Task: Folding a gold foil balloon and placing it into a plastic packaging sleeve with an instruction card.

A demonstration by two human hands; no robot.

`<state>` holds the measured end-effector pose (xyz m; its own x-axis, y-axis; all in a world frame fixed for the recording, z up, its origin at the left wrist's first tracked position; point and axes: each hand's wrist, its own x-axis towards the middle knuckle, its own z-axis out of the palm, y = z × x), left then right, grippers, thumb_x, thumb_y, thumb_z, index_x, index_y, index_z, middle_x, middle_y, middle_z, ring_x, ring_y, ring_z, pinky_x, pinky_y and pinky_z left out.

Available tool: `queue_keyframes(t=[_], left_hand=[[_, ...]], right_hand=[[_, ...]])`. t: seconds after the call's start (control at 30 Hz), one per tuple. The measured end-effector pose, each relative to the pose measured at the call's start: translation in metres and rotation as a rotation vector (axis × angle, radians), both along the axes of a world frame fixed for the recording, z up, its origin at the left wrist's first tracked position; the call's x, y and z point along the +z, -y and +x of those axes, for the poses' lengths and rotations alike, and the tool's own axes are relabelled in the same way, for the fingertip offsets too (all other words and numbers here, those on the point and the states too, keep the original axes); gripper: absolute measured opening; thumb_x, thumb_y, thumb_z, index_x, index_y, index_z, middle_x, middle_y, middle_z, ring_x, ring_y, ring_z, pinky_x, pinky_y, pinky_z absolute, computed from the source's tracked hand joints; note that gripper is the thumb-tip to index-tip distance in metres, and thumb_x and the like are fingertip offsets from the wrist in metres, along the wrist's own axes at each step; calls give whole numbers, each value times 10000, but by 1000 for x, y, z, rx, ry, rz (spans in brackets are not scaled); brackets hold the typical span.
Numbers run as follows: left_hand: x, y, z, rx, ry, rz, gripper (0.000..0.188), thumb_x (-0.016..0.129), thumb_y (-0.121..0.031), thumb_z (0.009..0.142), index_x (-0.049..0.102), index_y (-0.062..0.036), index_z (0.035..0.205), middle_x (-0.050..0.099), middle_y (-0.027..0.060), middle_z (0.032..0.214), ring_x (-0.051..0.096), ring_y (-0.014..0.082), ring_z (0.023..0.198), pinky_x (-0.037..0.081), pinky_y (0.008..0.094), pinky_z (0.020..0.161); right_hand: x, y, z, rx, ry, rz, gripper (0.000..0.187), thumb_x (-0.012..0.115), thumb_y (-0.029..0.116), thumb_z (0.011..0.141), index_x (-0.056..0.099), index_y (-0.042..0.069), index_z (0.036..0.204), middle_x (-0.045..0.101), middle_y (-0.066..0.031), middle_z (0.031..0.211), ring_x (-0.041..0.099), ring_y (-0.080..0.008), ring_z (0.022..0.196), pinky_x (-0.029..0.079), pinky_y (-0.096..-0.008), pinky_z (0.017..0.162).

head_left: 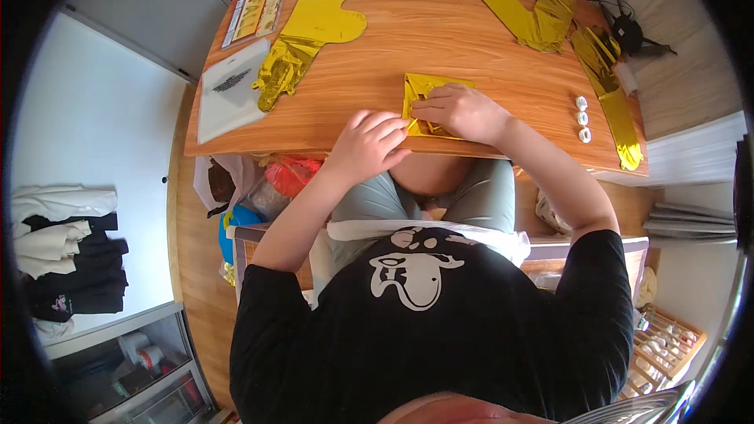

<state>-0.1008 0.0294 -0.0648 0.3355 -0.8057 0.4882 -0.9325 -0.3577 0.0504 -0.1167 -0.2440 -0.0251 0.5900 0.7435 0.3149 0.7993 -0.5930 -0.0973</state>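
Note:
A folded gold foil balloon (430, 86) lies near the front edge of the wooden table (471, 39). My right hand (462, 112) presses down on it, fingers curled over its lower part. My left hand (367, 144) rests at the table's edge, its fingertips touching the balloon's left side. Which hand actually grips the foil is hard to tell; both lie on it.
Flat gold foil balloons lie at the back left (318, 23), back right (518, 0) and right (609, 94). Three small white rolls (582, 118) sit at the right. A clear plastic packet (228, 90) and card strips (255, 14) lie at left. Bags sit under the table.

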Motion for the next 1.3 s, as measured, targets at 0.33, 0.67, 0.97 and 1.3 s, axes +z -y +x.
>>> queue_keyframes(t=[0.33,0.67,0.97,1.3], left_hand=[[7,3,2,-61,-84,-18,247,746,-318,895,703,-98,1001,718,16,1207,623,221,1196,452,447,981],[22,59,41,77,-622,-194,290,586,-83,990,596,-64,1278,726,115,1205,645,323,1227,405,530,1130],[7,63,71,-264,-495,116,607,550,-62,980,409,-64,1571,417,154,1629,333,310,1543,253,469,1281],[19,56,83,-355,-710,102,693,567,26,931,408,-111,1592,329,125,1686,232,300,1590,152,474,1306]], right_hand=[[-25,-4,-47,-204,-71,39,580,634,274,1006,460,60,1517,531,-149,1529,501,-348,1412,365,-514,1208],[-26,3,-41,-308,-481,271,496,569,95,1008,418,85,1480,609,-172,1401,527,-414,1344,401,-515,1177],[-27,9,-39,-229,-499,467,291,547,46,1008,476,31,1290,681,-180,1286,614,-426,1220,491,-481,1021],[-23,6,-40,-314,-539,504,281,513,5,981,524,15,1262,663,-225,1245,631,-412,1201,506,-467,1031]])
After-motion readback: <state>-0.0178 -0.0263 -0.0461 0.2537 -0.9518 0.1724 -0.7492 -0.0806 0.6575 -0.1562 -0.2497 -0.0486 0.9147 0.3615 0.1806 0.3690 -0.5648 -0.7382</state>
